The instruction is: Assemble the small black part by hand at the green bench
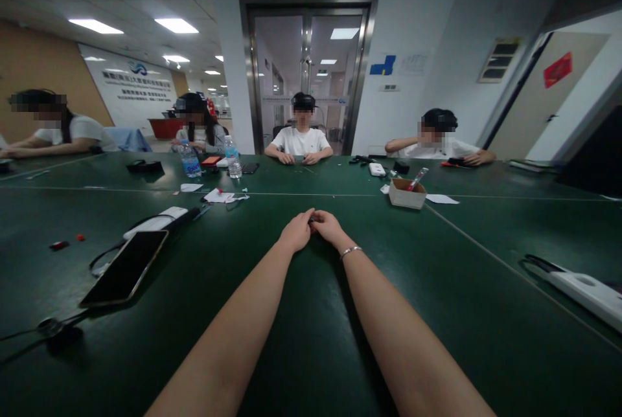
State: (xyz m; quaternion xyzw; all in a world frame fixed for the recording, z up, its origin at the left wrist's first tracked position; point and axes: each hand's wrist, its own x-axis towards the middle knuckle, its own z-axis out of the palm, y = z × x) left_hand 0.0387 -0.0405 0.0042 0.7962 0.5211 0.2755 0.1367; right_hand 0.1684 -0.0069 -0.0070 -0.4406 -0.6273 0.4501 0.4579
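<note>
My left hand [296, 233] and my right hand [328, 228] meet at the middle of the green table [301, 300], fingertips together. Between their fingers is a small dark object [312, 219], mostly hidden and too small to name. Both hands have closed fingers around it and rest low over the tabletop. A silver bracelet [350, 252] circles my right wrist.
A phone [127, 268] lies at left beside a white power bank [162, 220] and cables. Bottles [190, 159] stand at back left. A small box [407, 195] sits at back right; a white device [586, 291] lies far right. Several people sit across the table.
</note>
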